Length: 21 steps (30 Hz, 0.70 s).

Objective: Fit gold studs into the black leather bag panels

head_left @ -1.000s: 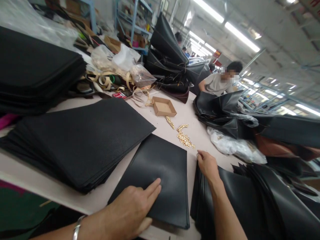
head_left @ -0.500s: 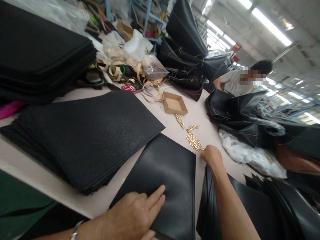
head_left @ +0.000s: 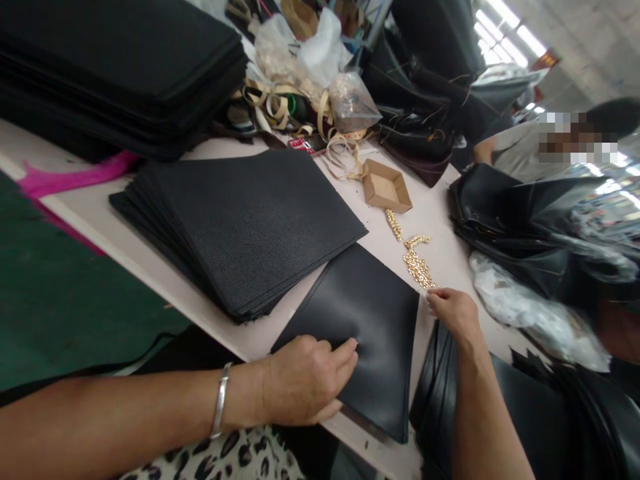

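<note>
Under my left hand (head_left: 310,377) is a smooth black leather-like panel (head_left: 373,320). Its front fingers stretch out together over the surface, and no grasp on the panel shows. Beyond the panel's right corner, my right hand (head_left: 455,310) has thumb and fingers pinched at the near end of a pile of small gold metal pieces (head_left: 419,268). Whatever the fingertips hold is too small to make out. A shorter row of gold pieces (head_left: 393,225) lies against a shallow open cardboard box (head_left: 387,187).
A stack of grained black sheets (head_left: 260,220) lies left of the panel, with a taller black stack (head_left: 120,73) behind. At right are black pieces (head_left: 530,413), a clear plastic bag (head_left: 535,317) and black bags (head_left: 505,207). A person (head_left: 525,150) is beyond them.
The view has shifted, so the table's contents appear further right and more of my left forearm shows. My left hand stays on the panel; my right hand stays pinched by the gold pieces.
</note>
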Motion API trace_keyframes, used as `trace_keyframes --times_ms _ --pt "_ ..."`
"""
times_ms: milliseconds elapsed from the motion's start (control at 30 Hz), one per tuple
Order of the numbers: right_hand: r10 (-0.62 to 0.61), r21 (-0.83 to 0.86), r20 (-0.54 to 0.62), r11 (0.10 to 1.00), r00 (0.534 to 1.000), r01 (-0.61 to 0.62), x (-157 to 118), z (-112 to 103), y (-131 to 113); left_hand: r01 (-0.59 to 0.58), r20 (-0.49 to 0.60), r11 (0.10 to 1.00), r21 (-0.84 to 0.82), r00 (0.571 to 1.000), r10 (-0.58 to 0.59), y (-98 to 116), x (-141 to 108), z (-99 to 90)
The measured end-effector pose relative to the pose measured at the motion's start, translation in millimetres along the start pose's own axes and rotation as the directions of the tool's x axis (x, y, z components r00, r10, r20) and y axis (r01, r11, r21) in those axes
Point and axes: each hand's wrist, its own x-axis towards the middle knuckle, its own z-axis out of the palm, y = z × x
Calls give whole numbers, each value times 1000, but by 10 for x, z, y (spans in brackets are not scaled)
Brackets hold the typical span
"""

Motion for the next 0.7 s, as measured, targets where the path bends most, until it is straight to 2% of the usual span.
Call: trace_keyframes --times_ms 100,200,267,367,533,700 --pt "-129 221 120 970 984 100 -586 155 -160 3 -32 1000 -1 999 -3 6 -18 31" --pt "-270 487 217 863 938 135 -1134 344 -319 -2 -31 1000 13 1000 2 15 -23 32" --pt "-320 542 244 828 915 145 -1352 424 -402 -9 -24 1000 20 1000 9 19 -19 20" --pt "-330 451 253 872 910 191 -1447 458 -484 -13 -21 1000 11 1000 14 17 -12 -2" --pt "-337 378 284 900 897 219 -1388 424 -552 -19 -35 1000 0 999 19 7 -20 -4" --pt "-317 373 357 911 879 177 -1320 418 -577 -24 -56 1000 11 998 25 9 -31 17"
